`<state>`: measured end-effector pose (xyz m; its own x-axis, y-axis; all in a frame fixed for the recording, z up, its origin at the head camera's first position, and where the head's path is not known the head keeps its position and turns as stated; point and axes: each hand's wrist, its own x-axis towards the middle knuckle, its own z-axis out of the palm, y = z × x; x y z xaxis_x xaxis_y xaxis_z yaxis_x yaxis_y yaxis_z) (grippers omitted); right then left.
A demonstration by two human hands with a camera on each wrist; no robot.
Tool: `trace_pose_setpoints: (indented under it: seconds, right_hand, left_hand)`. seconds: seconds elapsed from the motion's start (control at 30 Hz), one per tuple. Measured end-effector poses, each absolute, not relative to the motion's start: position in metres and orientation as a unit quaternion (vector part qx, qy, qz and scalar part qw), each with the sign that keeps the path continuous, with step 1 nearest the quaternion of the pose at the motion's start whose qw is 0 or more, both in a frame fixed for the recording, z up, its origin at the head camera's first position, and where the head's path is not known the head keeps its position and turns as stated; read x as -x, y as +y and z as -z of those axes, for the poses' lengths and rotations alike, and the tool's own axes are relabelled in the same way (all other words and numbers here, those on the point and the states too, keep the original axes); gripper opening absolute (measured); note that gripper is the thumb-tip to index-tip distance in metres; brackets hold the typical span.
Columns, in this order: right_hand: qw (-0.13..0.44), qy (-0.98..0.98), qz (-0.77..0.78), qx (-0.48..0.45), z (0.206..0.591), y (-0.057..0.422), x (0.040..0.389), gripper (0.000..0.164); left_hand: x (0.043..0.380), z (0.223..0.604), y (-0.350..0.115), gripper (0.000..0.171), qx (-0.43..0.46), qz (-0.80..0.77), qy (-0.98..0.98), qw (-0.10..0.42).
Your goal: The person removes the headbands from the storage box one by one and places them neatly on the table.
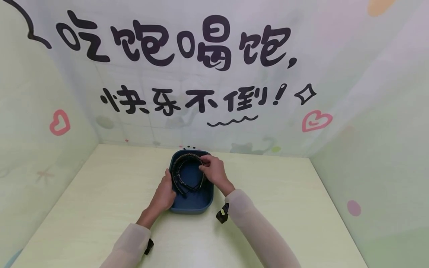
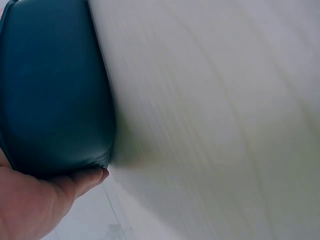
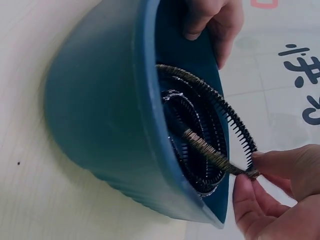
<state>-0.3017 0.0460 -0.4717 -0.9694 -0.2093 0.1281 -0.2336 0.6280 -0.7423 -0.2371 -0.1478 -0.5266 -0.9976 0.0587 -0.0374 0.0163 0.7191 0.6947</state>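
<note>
A dark blue plastic bin [image 1: 191, 210] stands on the table, with several headbands [image 1: 181, 186] inside. My left hand [image 1: 164, 193] grips the bin's left side; in the right wrist view its fingers straddle the rim. The left wrist view shows that hand [image 2: 37, 200] against the bin's outer wall [image 2: 55, 95]. Between thumb and fingers, my right hand [image 1: 214, 171] pinches a black-and-gold toothed headband [image 3: 205, 147] by its curved band. This headband's curve pokes above the rim in the right wrist view, while its ends stay inside the bin, partly hidden by the wall.
The pale wood-look table [image 1: 285, 216] extends around the bin on both sides. Printed panels enclose it at the left, the right and behind, and the back panel [image 1: 201, 134] stands close behind the bin.
</note>
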Motion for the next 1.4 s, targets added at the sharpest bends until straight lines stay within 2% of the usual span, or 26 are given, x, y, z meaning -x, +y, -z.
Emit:
trace_pose_setpoints:
  seconds: [0.3, 0.63, 1.4]
  right_hand:
    - [0.036, -0.913, -0.392, -0.105, 0.473, 0.051, 0.304, 0.024]
    - [0.058, -0.906, -0.412, -0.079, 0.466, 0.068, 0.313, 0.024]
    - [-0.003, -0.827, -0.561, 0.031, 0.462, 0.112, 0.329, 0.024]
  left_hand:
    - [0.237, 0.528, -0.147, 0.077, -0.025, -0.367, 0.93, 0.018]
    - [0.24, 0.526, -0.146, 0.078, -0.019, -0.366, 0.93, 0.024]
    - [0.239, 0.524, -0.147, 0.078, -0.009, -0.373, 0.927, 0.03]
